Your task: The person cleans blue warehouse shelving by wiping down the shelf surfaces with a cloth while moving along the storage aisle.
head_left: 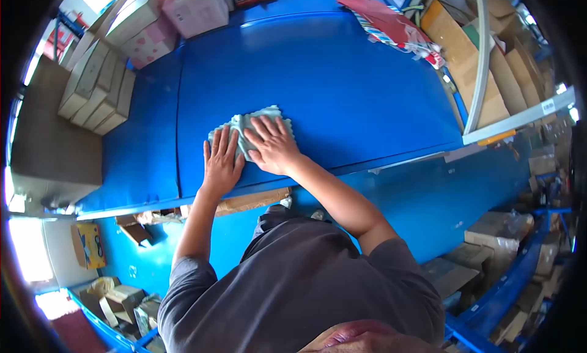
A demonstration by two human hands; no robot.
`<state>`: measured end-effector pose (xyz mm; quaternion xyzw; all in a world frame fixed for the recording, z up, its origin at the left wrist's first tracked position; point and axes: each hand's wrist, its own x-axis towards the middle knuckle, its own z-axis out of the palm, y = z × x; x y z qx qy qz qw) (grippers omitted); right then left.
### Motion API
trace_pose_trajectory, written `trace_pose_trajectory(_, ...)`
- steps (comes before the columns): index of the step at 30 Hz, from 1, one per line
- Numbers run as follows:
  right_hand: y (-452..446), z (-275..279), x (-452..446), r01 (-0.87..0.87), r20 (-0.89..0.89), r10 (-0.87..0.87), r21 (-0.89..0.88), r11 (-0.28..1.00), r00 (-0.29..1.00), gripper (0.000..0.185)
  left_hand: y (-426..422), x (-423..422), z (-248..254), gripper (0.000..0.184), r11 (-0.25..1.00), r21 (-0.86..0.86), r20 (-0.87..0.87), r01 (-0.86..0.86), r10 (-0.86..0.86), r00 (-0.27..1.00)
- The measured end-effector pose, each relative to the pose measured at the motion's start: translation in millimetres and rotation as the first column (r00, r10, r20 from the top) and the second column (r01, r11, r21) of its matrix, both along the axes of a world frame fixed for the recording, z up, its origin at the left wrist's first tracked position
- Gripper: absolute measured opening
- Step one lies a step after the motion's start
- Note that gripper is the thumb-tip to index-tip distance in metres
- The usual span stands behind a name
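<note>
A pale green cloth [267, 113] with zigzag edges lies on the blue tabletop [318, 72], close to its front edge. My left hand [221, 163] rests flat on the cloth's left part, fingers stretched out and pointing away from me. On its right part lies my right hand [273, 146], also flat, with the fingers spread. The cloth is wrinkled between the two hands, and part of it is hidden beneath them. Neither hand is closed around anything.
A large cardboard box [55, 127] and stacked white boxes [98, 87] stand at the left. Pink boxes [195, 11] are at the back left. A red and striped bundle [391, 26] lies at the back right, beside cardboard [455, 53] and a metal frame [520, 117].
</note>
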<state>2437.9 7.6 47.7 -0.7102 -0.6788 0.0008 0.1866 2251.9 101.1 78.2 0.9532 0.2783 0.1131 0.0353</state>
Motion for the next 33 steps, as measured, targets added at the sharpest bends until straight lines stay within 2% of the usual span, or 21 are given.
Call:
trace_pose_trajectory(7,66,-6,18,0.053,0.038,-0.055,0.057,0.997,0.998,0.06,74,27,-16,0.061,0.997,0.076,0.012,0.026,-0.027,1.0)
trace_pose_trajectory(10,94,1,33,0.06,0.02,-0.061,0.018,0.998,0.998,0.058,105,46,-21,0.061,0.993,0.113,0.03,0.018,-0.021,0.999)
trace_pose_trajectory(12,113,2,43,0.103,0.078,-0.109,0.066,0.992,0.991,0.057,125,56,-22,0.061,0.989,0.138,0.064,0.045,-0.054,0.997)
trace_pose_trajectory(15,138,2,55,0.109,0.076,-0.116,0.085,0.99,0.99,0.056,154,71,-29,0.061,0.992,0.121,0.105,0.036,-0.049,0.993)
trace_pose_trajectory(24,217,-5,107,0.259,0.126,-0.286,0.195,0.946,0.95,0.053,243,151,-41,0.059,0.987,0.142,0.189,0.07,-0.096,0.977)
trace_pose_trajectory(27,233,-12,123,0.295,0.158,-0.349,0.287,0.911,0.924,0.051,261,174,-46,0.059,0.99,0.127,0.222,0.062,-0.09,0.971)
trace_pose_trajectory(33,247,-10,141,0.339,0.156,-0.39,0.275,0.9,0.908,0.05,270,191,-42,0.058,0.991,0.125,0.225,0.049,-0.076,0.971)
